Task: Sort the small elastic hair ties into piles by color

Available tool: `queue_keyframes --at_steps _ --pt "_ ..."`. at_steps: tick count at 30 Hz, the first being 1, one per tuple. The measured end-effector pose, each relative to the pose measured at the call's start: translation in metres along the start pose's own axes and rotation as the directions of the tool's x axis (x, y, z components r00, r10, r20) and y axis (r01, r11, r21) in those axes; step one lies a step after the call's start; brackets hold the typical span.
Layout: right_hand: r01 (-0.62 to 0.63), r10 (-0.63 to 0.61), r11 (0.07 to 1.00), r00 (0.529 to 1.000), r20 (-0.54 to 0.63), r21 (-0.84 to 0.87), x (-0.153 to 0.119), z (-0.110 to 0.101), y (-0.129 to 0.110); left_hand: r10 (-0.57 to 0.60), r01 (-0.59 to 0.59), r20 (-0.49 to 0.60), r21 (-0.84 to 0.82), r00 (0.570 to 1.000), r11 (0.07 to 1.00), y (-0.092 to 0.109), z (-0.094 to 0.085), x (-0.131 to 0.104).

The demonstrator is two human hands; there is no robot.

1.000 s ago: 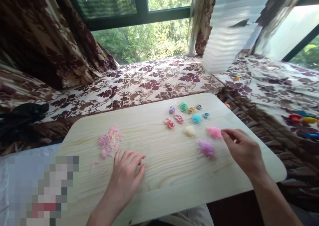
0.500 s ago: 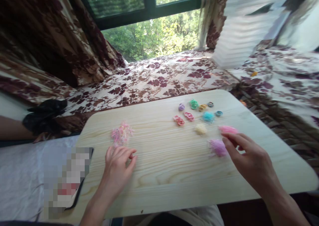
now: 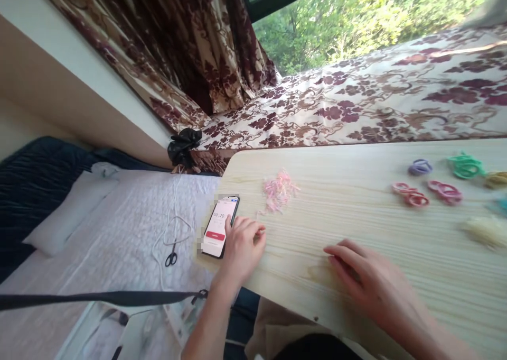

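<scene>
My left hand is at the table's left edge, its fingers loosely bent and apart. One finger reaches onto the right side of a phone, whose lit screen reads 00:20 above a red button. Just beyond that hand lies a loose pile of thin pink and pale strands or tiny bands. Over the bare wood, my right hand has its fingers extended, with thumb and forefinger close and nothing visible in them. Further right are bundles of looped hair ties: red, pink, purple and green.
A cream pile and a tan bundle sit on the wooden table at the right. Black scissors and a white cord lie on the bed. A dark strap crosses the lower left.
The view has swung left. My left hand has moved to the phone, whose screen now shows. My right hand has come away from the pink and purple piles, towards the table's middle.
</scene>
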State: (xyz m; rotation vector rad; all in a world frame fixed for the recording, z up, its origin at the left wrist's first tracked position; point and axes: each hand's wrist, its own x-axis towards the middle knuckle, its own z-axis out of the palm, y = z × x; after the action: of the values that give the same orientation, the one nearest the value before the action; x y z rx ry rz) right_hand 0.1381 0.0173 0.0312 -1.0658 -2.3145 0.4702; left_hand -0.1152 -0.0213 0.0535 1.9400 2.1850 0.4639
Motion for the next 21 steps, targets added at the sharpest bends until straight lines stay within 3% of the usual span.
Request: queue_keyframes --at_steps 13,21 --pt "-0.039 0.039 0.999 0.998 0.039 -0.015 0.002 0.001 -0.002 0.087 -0.084 -0.039 0.074 0.995 0.994 0.014 0.006 0.012" --pt "-0.009 0.010 0.999 0.999 0.030 -0.054 0.003 0.001 -0.003 0.180 -0.181 -0.039 -0.023 0.983 0.983 0.033 0.017 0.005"
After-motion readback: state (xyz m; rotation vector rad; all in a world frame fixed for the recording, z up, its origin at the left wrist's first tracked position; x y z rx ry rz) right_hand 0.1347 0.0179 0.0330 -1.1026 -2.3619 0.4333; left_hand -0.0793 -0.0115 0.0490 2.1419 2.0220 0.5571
